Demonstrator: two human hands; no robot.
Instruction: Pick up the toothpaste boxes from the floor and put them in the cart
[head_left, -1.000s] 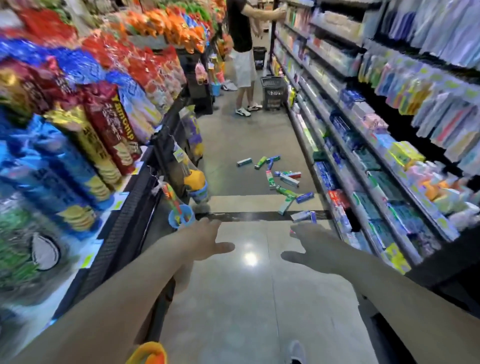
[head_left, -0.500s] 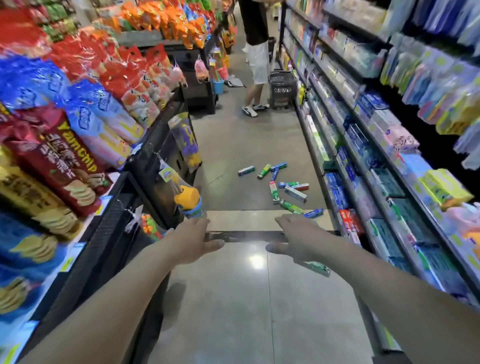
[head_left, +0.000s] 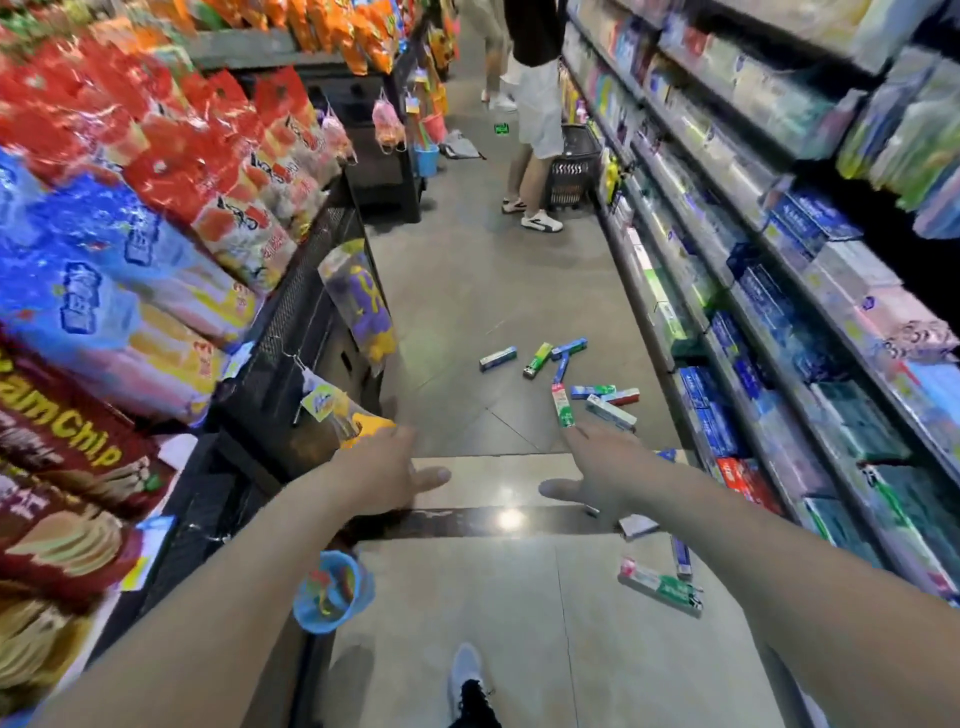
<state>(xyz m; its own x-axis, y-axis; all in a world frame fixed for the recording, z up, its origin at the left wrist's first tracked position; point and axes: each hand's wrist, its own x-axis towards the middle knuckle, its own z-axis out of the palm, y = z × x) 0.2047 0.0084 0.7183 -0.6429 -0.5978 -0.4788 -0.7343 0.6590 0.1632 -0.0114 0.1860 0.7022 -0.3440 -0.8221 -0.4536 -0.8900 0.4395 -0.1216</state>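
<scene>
Several toothpaste boxes lie scattered on the aisle floor ahead: a blue-and-white box (head_left: 497, 358), a green box (head_left: 537, 359), a red-and-green box (head_left: 562, 405), and a green-and-white box (head_left: 660, 587) nearer to me by the right shelf. My left hand (head_left: 384, 473) and my right hand (head_left: 602, 467) are both stretched forward above the floor, fingers straight, holding nothing. The right hand hovers over the near end of the scattered boxes without touching any. No cart for me shows in the head view.
Snack bags (head_left: 156, 218) fill the left racks, with a blue hanging cup (head_left: 332, 590) low at my left. Toothpaste shelves (head_left: 779, 338) line the right. A person (head_left: 537, 104) stands farther down beside a black basket (head_left: 569, 171). My shoe (head_left: 465, 670) shows below.
I have walked forward along the aisle; the scattered boxes are now closer and some lie beside and under my right arm. Both hands stay outstretched and empty.
</scene>
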